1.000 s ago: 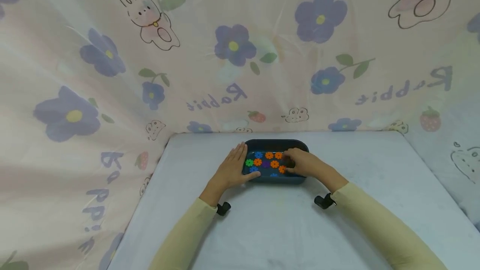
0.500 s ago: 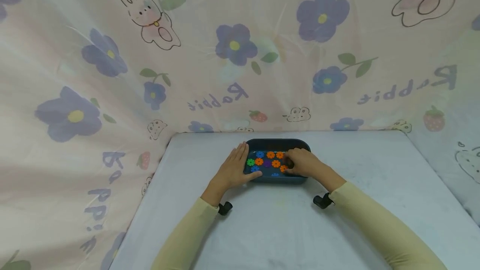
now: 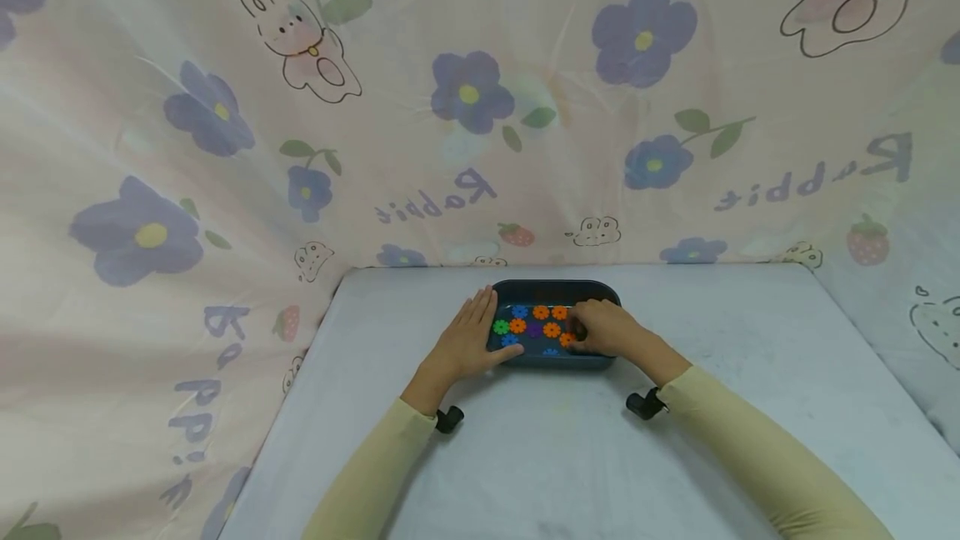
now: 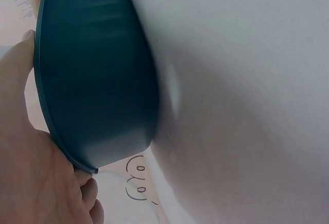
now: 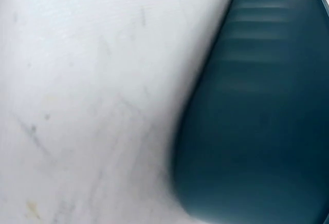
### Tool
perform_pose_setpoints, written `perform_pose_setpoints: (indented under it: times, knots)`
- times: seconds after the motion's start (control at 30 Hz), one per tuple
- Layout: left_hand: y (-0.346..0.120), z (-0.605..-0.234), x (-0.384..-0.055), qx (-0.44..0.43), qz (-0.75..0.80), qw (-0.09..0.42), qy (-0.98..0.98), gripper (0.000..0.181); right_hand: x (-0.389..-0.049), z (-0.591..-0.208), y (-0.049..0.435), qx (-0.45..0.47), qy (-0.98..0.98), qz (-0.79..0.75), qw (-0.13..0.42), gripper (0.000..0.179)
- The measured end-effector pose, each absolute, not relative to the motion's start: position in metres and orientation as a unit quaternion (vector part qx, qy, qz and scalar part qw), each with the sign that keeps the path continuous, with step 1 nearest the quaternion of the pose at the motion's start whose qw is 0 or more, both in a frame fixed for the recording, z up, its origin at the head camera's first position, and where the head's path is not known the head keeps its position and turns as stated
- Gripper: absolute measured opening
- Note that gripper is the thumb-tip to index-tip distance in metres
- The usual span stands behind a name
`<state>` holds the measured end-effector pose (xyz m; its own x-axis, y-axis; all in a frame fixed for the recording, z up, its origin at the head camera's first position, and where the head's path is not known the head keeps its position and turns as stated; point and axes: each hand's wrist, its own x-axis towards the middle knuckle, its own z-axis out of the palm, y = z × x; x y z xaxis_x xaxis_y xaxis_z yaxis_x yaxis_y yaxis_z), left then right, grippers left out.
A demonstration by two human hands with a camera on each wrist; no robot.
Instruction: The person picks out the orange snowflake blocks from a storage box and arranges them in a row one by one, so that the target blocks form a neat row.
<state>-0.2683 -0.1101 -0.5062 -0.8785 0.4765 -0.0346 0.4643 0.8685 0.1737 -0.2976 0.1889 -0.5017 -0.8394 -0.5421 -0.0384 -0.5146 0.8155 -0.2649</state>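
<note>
A dark teal tray [image 3: 555, 362] with tall walls sits near the far edge of the table. Flower-shaped pieces lie in it: several orange ones [image 3: 551, 329], several blue ones [image 3: 520, 312], a green one [image 3: 501, 327] and a purple one [image 3: 534, 329]. Along the left rim rests my left hand [image 3: 467, 340], fingers straight, thumb over the near corner. In the left wrist view this hand [image 4: 41, 167] touches the rim. My right hand [image 3: 606, 330] reaches into the right end, fingers bent down by an orange piece [image 3: 567, 340]; its fingertips are partly hidden.
A white cloth covers the table [image 3: 547, 457]. Behind it hangs a curtain [image 3: 405, 132] printed with rabbits and flowers. The right wrist view shows only the tray's outer wall [image 5: 257, 121] and the tabletop, plus a sliver of skin in the corner.
Both hands and the tray stay where they were, and the pieces show no visible shift. Only the head view drifts slightly.
</note>
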Motion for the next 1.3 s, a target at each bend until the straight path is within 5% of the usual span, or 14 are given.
perform_pose_setpoints:
  times: [1.3]
  knots:
    - [-0.111,-0.508,-0.268,0.243,0.086,0.035,0.966,0.116,-0.305,-0.511,0.192,-0.298,0.938,-0.177,0.009,0.029]
